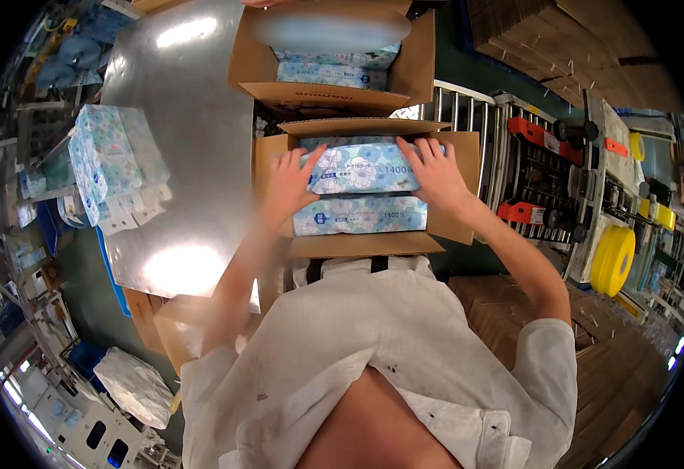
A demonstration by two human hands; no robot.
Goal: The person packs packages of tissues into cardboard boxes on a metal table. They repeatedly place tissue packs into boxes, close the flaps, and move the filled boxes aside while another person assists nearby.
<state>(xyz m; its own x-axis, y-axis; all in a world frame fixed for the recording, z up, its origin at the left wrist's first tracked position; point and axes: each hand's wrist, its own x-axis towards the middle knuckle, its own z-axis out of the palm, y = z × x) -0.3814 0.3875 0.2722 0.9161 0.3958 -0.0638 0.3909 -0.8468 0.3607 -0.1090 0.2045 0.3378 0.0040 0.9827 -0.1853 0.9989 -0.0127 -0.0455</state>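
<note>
A pale blue, flower-printed tissue pack sits between my two hands, in the upper part of an open cardboard box. My left hand is closed on its left end. At its right end my right hand grips it, fingers bent over the top edge. Nearer to me, a second tissue pack of the same print lies in the box. Part of another pack shows behind the held one.
Beyond my box stands another open carton with similar packs inside. To the left, a stack of tissue packs stands on a shiny metal table. A roller conveyor runs at the right, near a yellow tape roll.
</note>
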